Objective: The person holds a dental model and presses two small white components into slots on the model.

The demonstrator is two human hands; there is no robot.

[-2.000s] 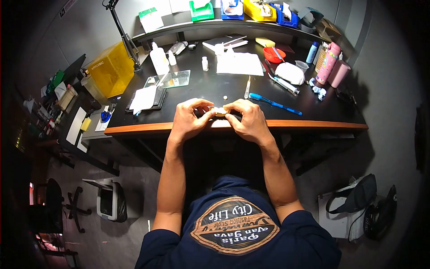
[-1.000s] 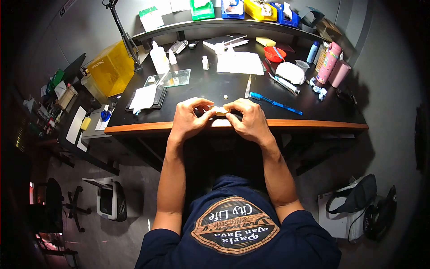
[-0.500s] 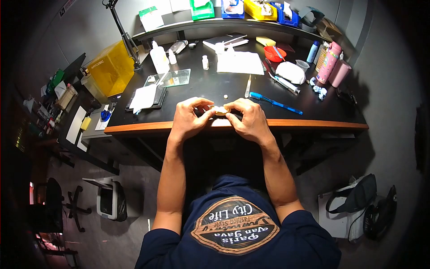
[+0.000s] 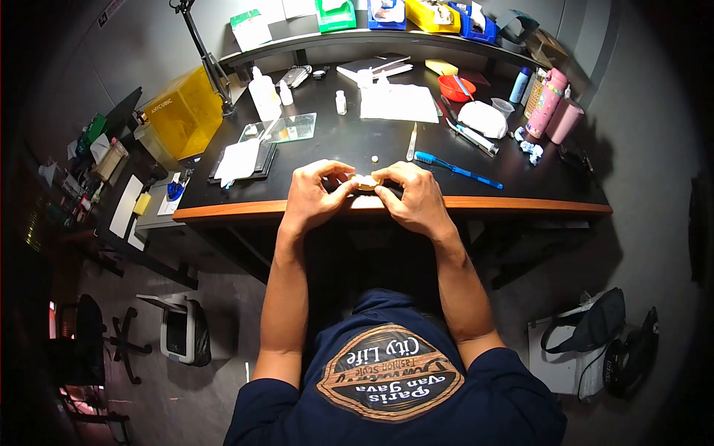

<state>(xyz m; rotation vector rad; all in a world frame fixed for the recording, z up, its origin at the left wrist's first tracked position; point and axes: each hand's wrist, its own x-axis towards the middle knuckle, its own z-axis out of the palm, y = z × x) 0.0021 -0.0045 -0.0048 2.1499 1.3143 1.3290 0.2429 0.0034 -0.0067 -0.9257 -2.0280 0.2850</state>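
My left hand (image 4: 318, 195) and my right hand (image 4: 410, 195) meet over the desk's wooden front edge, each pinching one side of a small pale yellow piece (image 4: 364, 181). Its outer ends are hidden by my fingers, and its details are too small to tell. Just beyond it on the black desk lies a small round whitish bit (image 4: 375, 160). A thin knife-like tool (image 4: 412, 143) points away from me, with a blue brush (image 4: 458, 171) to its right.
Left on the desk (image 4: 335, 152) are a glass plate (image 4: 294, 128), a white bottle (image 4: 264, 97) and a cloth on a dark pad (image 4: 239, 161). White paper (image 4: 399, 105), a red bowl (image 4: 456, 89) and a pink bottle (image 4: 547, 102) stand or lie farther back.
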